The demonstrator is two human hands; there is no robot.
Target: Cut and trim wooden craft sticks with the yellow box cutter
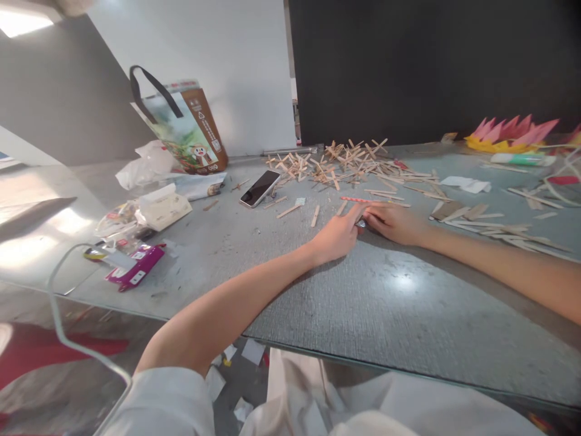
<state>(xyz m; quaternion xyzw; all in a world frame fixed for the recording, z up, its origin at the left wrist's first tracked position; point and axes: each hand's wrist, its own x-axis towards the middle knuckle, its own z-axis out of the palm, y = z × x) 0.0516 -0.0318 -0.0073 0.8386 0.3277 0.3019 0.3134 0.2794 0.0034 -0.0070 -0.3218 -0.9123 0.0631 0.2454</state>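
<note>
My left hand (338,235) and my right hand (394,221) meet over the tabletop with fingertips close together. Both look closed, with the fingers bent inward. Between them shows a small silvery thing (361,223), too small to name. A thin red-and-white patterned strip (356,199) runs just beyond the fingertips; whether the fingers grip it or only touch it is hidden. Several flat wooden craft sticks, one of them a single stick (315,216), lie left of my left hand. More loose craft sticks (494,229) lie right of my right hand.
A heap of joined craft sticks (336,162) lies at the back. A phone (260,188), a printed bag (190,130), a purple packet (136,266) and plastic wrappers are on the left. A pink-and-yellow paper crown (511,134) and a glue stick (521,159) are far right. Paper scraps litter the floor.
</note>
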